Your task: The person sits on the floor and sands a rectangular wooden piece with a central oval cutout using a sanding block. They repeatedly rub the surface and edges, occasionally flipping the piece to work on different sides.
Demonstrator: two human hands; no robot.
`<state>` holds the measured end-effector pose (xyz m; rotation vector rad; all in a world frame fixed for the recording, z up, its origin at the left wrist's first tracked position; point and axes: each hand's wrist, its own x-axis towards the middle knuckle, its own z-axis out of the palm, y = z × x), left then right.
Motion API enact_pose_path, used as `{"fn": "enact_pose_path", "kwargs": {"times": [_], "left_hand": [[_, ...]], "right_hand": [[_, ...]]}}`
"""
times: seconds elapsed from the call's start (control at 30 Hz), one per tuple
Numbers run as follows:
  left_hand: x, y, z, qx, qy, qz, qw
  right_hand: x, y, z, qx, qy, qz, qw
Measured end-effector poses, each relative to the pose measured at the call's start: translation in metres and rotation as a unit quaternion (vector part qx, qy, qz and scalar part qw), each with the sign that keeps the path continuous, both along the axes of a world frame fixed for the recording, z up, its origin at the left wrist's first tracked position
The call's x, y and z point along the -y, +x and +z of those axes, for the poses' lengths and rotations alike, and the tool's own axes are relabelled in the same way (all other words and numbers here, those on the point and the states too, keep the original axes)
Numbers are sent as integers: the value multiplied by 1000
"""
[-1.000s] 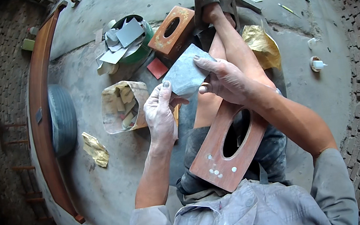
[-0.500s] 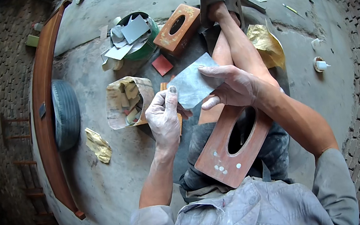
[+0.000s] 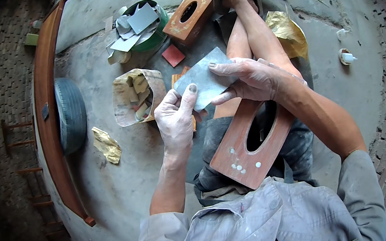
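Observation:
A grey, dust-whitened piece of sandpaper (image 3: 206, 79) is stretched between my two hands. My left hand (image 3: 177, 118) pinches its lower left side, thumb on top. At its right edge my right hand (image 3: 254, 78) grips it between thumb and fingers. Both hands are coated in pale dust. Below them, a reddish-brown wooden tissue box (image 3: 230, 165) rests tilted on my lap, its oval opening facing up. Several small whitish-blue inlaid dots show near the end closest to me.
Ahead stand a green bucket (image 3: 159, 37) of grey sheets, another tissue box (image 3: 188, 17) with floral decoration, and a red square pad (image 3: 173, 55). A bin (image 3: 122, 101) of scraps is left of my hands. Beyond lie a tyre (image 3: 71, 114) and a long wooden beam (image 3: 47, 103).
The sandpaper has shifted slightly left and turned a little between my hands. Both hands keep their hold. The whole view has moved slightly, while the tissue box stays on my lap.

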<state>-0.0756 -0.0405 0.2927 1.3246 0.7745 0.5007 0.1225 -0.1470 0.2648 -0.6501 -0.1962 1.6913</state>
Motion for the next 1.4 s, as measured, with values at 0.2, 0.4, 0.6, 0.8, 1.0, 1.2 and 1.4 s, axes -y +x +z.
{"fn": "enact_pose_path", "kwargs": {"times": [0.2,0.4,0.6,0.8,1.0,1.2,1.4], "left_hand": [[-2,-18,3,-2,-10,-25,1000],[-4,-27,4,-10,14,-35,999],[-7,-32,7,-26,17,-19,999],[-5,-37,7,-11,-25,-21,999],[1,-36,9,-27,-27,-35,999],[5,-40,7,-43,-36,-31,998],[17,-36,10,-47,-37,-40,997]], "right_hand": [[-2,-1,5,-10,2,26,1000],[0,3,2,-42,21,57,997],[-3,4,-4,1,-10,53,999],[-3,3,-3,-6,2,51,999],[-3,2,0,12,-19,47,999],[1,1,-1,-27,29,36,999],[12,1,13,-111,105,80,985]]}}
